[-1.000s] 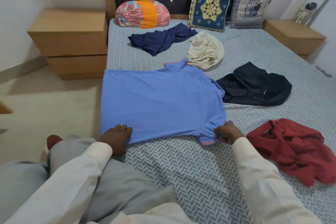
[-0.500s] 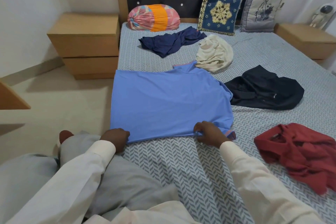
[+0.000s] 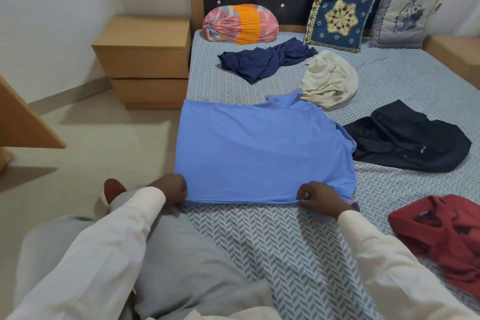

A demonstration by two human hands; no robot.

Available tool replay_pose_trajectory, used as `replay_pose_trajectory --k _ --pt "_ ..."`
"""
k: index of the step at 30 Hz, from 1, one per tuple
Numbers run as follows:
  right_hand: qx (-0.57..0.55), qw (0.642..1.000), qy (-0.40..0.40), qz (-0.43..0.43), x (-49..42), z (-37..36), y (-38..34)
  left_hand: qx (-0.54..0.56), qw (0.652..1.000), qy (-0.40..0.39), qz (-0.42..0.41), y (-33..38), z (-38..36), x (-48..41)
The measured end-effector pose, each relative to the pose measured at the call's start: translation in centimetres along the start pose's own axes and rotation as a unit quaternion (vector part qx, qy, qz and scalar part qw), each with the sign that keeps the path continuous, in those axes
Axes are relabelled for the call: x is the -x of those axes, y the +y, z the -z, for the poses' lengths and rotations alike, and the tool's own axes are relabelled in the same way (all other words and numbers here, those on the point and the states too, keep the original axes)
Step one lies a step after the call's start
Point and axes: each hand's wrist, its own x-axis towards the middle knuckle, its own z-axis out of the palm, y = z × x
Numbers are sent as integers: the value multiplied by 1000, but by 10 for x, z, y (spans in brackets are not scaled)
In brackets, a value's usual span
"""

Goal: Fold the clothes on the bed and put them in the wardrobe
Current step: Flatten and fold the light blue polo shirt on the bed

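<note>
- Left: left hand (image 3: 170,191), fingers curled on the hem corner of a light blue collared shirt (image 3: 259,153).
- Centre: shirt lies flat on the grey herringbone bed sheet (image 3: 272,241), collar at far edge.
- Right of centre: right hand (image 3: 318,199), fingertips pinching the near hem.
- Far right: crumpled dark red garment (image 3: 441,231), apart from shirt.

The blue shirt (image 3: 259,153) lies spread flat at the left edge of the bed (image 3: 285,241), collar farthest away. Crumpled around it: a navy garment (image 3: 265,62) and a cream garment (image 3: 328,80) beyond it, a black garment (image 3: 405,143) to its right, a red garment (image 3: 446,231) nearer, at right
</note>
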Motion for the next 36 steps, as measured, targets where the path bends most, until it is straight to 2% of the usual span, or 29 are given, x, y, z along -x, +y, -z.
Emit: replay_pose_trajectory --k 3,5,9,12,15,20,25,29,36 --pt "8 999 -32 8 -12 12 7 90 996 5 8 -13 20 -13" --pt "-15 1000 -20 -10 -23 22 10 189 982 5 12 -23 26 -24" --pt "-44 997 59 -25 -66 49 4 361 930 58 46 -39 31 -52" --pt "-30 996 66 -42 -101 59 1 442 883 133 79 -42 31 -72" --pt "-11 997 55 -56 -130 63 -3 432 875 195 97 -45 30 -89" --pt "-11 995 45 -87 -152 64 -5 413 875 235 99 -42 35 -99" --pt "-52 991 63 -102 -158 59 -7 393 877 253 109 -40 35 -105" --pt "-70 987 101 -108 -162 58 -12 396 865 283 124 -34 36 -107" --pt "-78 983 105 -133 -176 64 -13 403 864 269 139 -32 43 -120"
